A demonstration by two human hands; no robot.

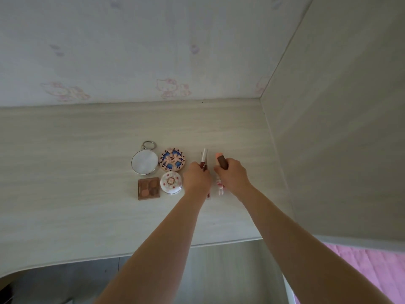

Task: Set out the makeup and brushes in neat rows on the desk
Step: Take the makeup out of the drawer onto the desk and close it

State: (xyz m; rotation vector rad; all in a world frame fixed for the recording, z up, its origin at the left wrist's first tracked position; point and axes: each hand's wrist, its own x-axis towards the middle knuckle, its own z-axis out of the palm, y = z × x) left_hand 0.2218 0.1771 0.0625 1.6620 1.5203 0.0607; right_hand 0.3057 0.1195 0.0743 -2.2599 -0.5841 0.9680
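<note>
I see four compacts squared up on the pale desk (76, 172): round mirror (144, 165) far left, patterned disc (173, 160) beside it, brown eyeshadow palette (149, 188) and white round compact (171, 182) nearer. Right: red lip tube (204, 160), brown-capped stick (221, 161).

Both bare forearms reach forward and converge, the hands nearly side by side with a narrow gap between them. The left hand (196, 178) is seen from the back, knuckles up, fingers curled around something slim. The right hand (232, 174), just beside it, has its fingers curled into a grip.
</note>
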